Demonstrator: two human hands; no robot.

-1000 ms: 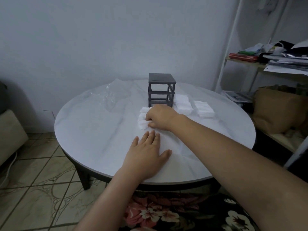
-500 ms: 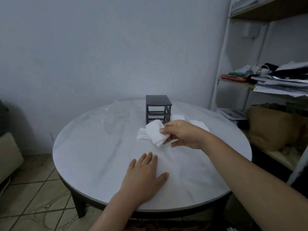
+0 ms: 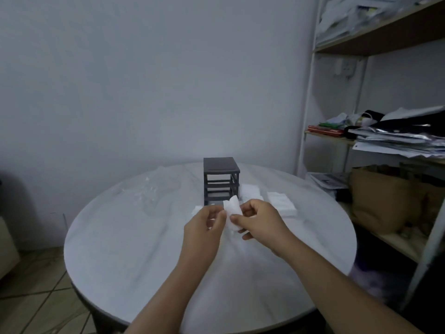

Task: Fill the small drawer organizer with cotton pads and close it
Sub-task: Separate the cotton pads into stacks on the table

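A round marbled table (image 3: 144, 249) stood by a pale wall (image 3: 144, 92), shelves (image 3: 397, 32) at right. Left hand (image 3: 204, 227) and right hand (image 3: 261, 222) pinched a cotton pad (image 3: 232, 209), fingers curled.

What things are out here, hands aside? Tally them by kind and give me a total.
Dark grey drawer organizer: 1
Cotton pad piles lying on the table: 3 (left pile, middle pile, right pile)
Cotton pad bunch held between left hand and right hand: 1
Clear plastic wrapper: 1
Total: 6
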